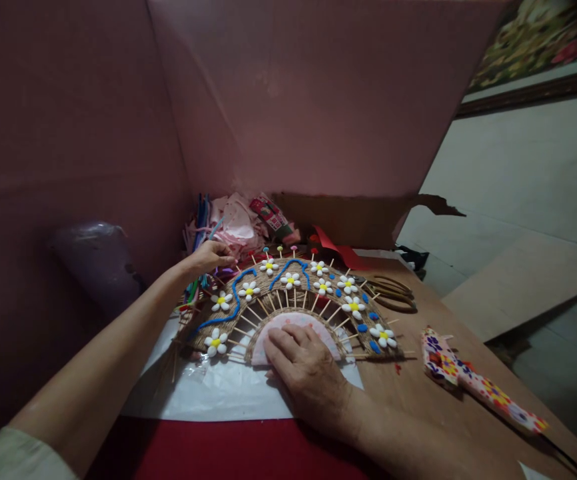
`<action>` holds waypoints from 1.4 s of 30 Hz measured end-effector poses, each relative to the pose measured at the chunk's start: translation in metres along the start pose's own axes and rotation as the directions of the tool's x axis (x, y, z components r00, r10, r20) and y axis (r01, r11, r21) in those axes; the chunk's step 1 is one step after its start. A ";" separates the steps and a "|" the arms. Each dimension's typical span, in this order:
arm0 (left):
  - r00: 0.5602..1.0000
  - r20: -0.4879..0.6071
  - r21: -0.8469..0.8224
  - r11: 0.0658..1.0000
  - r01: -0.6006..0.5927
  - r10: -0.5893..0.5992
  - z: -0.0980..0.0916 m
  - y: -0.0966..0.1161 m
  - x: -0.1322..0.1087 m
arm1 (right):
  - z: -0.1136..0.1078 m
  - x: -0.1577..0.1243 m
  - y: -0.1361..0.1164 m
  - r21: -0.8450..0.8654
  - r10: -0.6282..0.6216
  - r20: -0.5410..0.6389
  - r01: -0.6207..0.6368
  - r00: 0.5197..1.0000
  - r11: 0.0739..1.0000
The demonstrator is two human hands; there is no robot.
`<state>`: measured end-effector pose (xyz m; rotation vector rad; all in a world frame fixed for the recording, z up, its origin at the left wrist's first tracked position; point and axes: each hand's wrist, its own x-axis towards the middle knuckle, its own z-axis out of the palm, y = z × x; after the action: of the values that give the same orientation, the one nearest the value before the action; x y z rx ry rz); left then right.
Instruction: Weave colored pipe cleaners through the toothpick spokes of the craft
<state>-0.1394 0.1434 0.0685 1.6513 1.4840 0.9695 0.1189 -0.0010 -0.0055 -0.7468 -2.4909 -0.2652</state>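
Note:
A half-round fan (278, 283) of thin wooden sticks and brown twine lies in front of me. White flowers with yellow centres, blue wavy lines and blue dots decorate it. Small coloured beads cap several sticks along its top edge. My right hand (301, 360) rests flat on the pale pink half-circle (268, 333) at the fan's base, fingers stretched out. At the fan's upper left edge, my left hand (213, 257) has its fingertips pinched together near a stick end. What those fingertips hold, if anything, is too small to make out.
A flower-patterned glue gun (488, 390) with a cord lies at right. Scissors with brown handles (393, 293) sit behind the fan's right side. Pink scraps (236, 223) and pipe cleaners (201, 220) are heaped behind. White plastic sheeting (208, 397) lies underneath; a plastic bag (98, 260) stands left.

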 end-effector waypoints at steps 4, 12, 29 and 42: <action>0.993 -0.116 -0.026 1.000 0.009 -0.012 0.008 0.004 -0.006 | 0.000 0.000 0.000 -0.008 -0.014 -0.021 0.014 1.000 1.000; 0.953 -0.298 -0.113 0.993 0.025 -0.058 0.023 0.004 -0.015 | 0.000 0.000 0.000 -0.013 -0.022 -0.039 0.021 0.999 1.000; 0.925 -0.360 -0.176 0.983 0.061 -0.122 0.028 -0.003 -0.017 | 0.001 -0.001 0.000 -0.013 -0.028 -0.044 0.027 0.999 1.000; 0.929 -0.360 -0.177 0.984 0.025 -0.088 0.032 0.007 -0.021 | 0.001 -0.001 0.000 -0.016 -0.008 -0.004 0.008 1.000 1.000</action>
<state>-0.1089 0.1216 0.0582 1.3471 1.6263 1.3890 0.1191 -0.0010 -0.0064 -0.7425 -2.4910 -0.2887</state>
